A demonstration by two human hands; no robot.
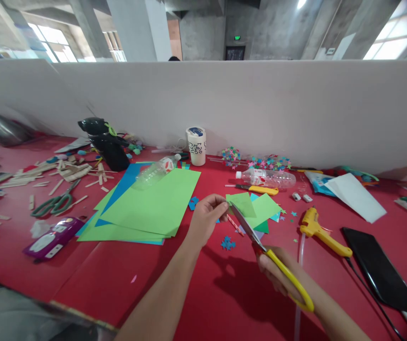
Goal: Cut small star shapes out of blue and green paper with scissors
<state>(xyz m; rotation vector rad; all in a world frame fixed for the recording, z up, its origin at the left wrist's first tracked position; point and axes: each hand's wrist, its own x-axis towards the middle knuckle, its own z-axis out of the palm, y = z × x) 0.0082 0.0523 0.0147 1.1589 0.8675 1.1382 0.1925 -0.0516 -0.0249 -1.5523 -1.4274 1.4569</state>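
Observation:
My left hand (208, 215) is closed in a pinch at the edge of a small piece of light green paper (244, 202). In my right hand (277, 272) is a pair of scissors (286, 277) with yellow handles, my fingers around them. The scissor blades point up and left, their tips close to my left fingertips and over the paper's edge. Another light green piece (265, 208) and a dark green one (262, 227) lie just beyond. Below the hands sits a small pile of blue stars (228, 243). A thin pinkish-red stick (235, 224) lies near the blades.
Large green sheets (146, 206) lie left, under a clear bottle (157, 171). Another bottle (267, 179) and a yellow cutter (263, 190) lie ahead. A glue gun (322, 232) and black phone-like slab (379, 270) are right. Green scissors (57, 203) and a purple case (54, 238) lie left.

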